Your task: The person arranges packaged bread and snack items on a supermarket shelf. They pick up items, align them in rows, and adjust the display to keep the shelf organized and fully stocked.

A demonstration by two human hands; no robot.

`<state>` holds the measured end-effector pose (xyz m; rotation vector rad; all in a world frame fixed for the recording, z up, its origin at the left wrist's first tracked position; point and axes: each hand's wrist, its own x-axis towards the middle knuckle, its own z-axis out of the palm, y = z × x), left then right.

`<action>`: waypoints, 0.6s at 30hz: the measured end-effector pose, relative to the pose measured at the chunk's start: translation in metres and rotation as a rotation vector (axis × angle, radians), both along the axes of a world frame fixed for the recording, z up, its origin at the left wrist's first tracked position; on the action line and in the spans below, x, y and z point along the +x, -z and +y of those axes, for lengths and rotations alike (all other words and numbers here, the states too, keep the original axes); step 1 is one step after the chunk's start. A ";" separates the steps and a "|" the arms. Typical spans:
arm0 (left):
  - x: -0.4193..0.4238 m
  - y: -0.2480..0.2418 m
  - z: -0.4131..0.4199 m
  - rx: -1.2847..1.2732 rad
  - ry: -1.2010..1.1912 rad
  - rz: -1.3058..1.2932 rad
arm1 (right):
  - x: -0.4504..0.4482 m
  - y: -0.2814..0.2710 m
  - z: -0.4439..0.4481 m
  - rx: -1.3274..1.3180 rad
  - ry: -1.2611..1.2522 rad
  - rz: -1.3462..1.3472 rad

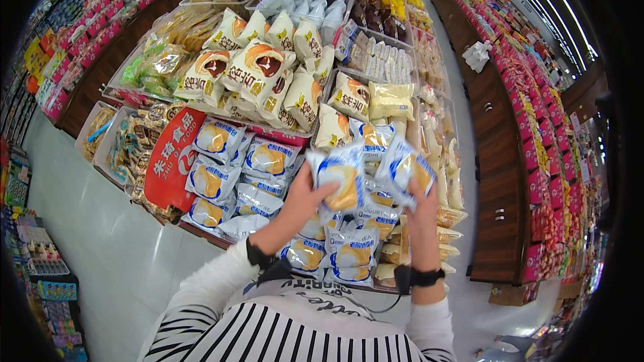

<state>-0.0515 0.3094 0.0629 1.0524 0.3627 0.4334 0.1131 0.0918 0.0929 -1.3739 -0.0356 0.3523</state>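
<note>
My left hand (307, 193) grips a white-and-blue bag of yogurt bread (342, 173), its thumb across the front. A second bag of the same kind (405, 168) is held by its lower right side in my right hand (422, 201). Both bags are slightly blurred and hang over the bread display. Beneath and in front of them lie stacked yogurt bread bags (352, 251). More of these bags (214, 181) stand in rows to the left of my left hand. Past the held bags, a bin holds cream-coloured bread bags (352, 94) and a pale yellow bag (391, 100).
Large cream-coloured bread bags (259, 73) fill a raised bin at the middle. A red sign (171, 161) leans at the left front. Clear bins (377, 55) hold other packaged snacks. Dark wooden shelving (495, 161) runs along the right, across a narrow aisle.
</note>
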 end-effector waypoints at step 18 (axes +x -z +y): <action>-0.010 0.044 0.035 0.877 -0.186 0.204 | -0.001 0.046 -0.017 -0.748 -0.281 -0.839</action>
